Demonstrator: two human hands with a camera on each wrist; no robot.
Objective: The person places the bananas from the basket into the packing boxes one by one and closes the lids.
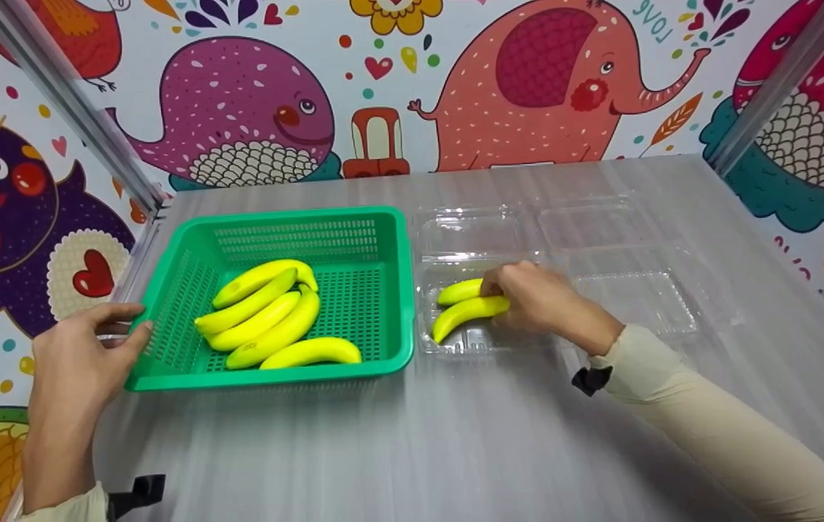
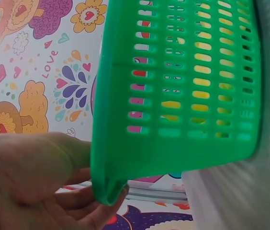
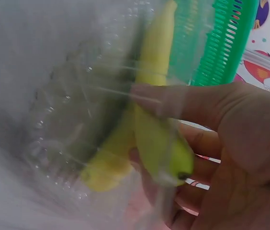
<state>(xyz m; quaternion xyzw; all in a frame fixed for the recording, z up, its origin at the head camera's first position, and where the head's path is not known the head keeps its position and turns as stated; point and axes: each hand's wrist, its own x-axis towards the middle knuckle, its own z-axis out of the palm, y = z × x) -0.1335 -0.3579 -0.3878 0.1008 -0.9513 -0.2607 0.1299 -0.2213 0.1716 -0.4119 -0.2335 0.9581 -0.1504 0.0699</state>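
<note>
The rim of a green plastic basket with slotted sides [image 1: 238, 380] was gripped by the left hand [image 1: 82, 355] near its left near corner, the thumb set against the rim and the fingers curled beneath it. The basket was placed on the left half of a pale grey, streaked desk [image 1: 397, 449].

Just beside the basket's right edge, two curved yellow bananas [image 1: 471, 312] were contained in the near compartment of a clear plastic container [image 1: 470, 342]. One of them was pinched between thumb and fingers by the right hand [image 1: 532, 293]; which of the two was held could not be told for certain, since their right ends were partly covered and the right wrist view was blurred.

Inside the basket, four yellow bananas [image 1: 256, 322] were grouped close together, and a single yellow banana [image 1: 314, 351] was laid along the near edge. Toward the desk's right edge, a second clear plastic container [image 1: 637, 304] was set. Beyond the far edge, a white wall [image 1: 448, 22] was covered with colourful cartoon animals.
</note>
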